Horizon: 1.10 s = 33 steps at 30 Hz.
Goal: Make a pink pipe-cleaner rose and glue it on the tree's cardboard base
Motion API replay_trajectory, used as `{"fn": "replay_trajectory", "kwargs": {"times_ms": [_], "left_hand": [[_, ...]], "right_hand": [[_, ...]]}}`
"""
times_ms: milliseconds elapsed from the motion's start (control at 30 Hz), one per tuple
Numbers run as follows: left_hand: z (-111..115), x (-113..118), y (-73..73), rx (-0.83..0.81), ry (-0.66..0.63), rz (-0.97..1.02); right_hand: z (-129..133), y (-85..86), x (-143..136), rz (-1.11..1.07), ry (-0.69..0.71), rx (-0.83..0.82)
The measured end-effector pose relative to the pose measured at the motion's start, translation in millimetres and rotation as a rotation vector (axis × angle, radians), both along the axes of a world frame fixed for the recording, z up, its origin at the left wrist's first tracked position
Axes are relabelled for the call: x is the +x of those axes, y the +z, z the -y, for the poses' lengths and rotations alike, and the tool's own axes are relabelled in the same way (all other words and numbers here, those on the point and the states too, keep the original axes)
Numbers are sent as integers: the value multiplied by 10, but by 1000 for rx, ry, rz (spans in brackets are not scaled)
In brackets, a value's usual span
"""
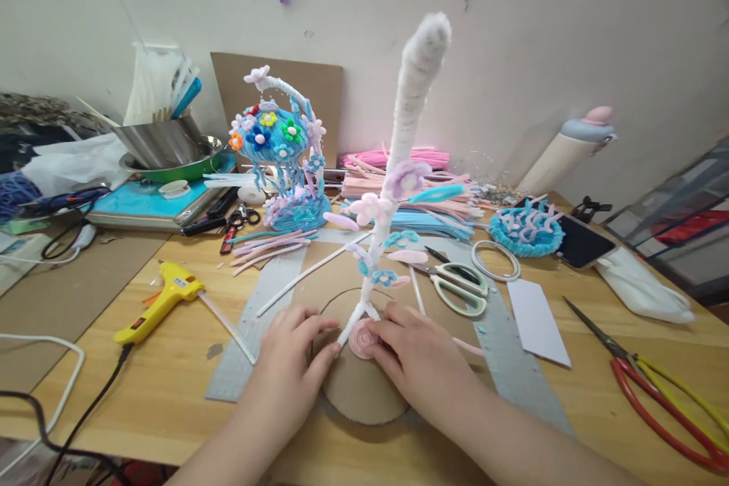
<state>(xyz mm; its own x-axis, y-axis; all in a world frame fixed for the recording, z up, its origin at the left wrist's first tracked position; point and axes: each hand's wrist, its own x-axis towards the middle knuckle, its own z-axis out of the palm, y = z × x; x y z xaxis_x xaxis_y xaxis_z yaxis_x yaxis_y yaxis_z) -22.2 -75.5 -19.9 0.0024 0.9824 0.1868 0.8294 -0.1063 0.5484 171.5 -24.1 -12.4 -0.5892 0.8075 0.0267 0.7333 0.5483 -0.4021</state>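
Note:
A white fuzzy pipe-cleaner stem (402, 133) stands upright, its base split into short legs on a round cardboard disc (364, 392). Small pink, purple and blue pipe-cleaner flowers and leaves sit along it. My left hand (293, 357) is at the left leg of the stem, thumb and fingers closed around its lower end. A flat pink pipe-cleaner spiral (361, 339) lies at the foot of the stem. Thumb and fingers of my right hand (418, 353) pinch the spiral's right edge; they hide part of the right leg.
A yellow glue gun (162, 301) lies at left. White-handled scissors (460, 288) and red-and-yellow-handled scissors (643, 380) are at right. Behind stand a blue flowered pipe-cleaner piece (273, 133), pipe-cleaner bundles (370, 186), a metal bowl (165, 143) and a bottle (561, 156).

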Motion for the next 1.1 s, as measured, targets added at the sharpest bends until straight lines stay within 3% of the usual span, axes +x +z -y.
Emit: {"fn": "replay_trajectory", "kwargs": {"times_ms": [233, 433, 567, 767, 833, 967, 1033, 1100], "left_hand": [[-267, 20, 40, -196, -5, 99], [-313, 31, -1, -223, -4, 103], [-275, 36, 51, -239, -32, 85], [-238, -332, 264, -380, -227, 189], [-258, -496, 336, -380, -168, 197], [-284, -611, 417, -210, 140, 387], [-275, -533, 393, -216, 142, 605], [-261, -400, 317, -314, 51, 742]], "right_hand": [[1, 18, 5, 15, 4, -29], [-1, 18, -3, 15, 5, -22], [-6, 9, -9, 9, 6, -16], [-9, -4, 4, -16, 4, -26], [-8, -2, 7, -14, 0, -30], [-5, 9, 4, -3, -5, -46], [-2, 13, 0, -6, -4, -50], [0, 13, -4, -10, -3, -52]]}}
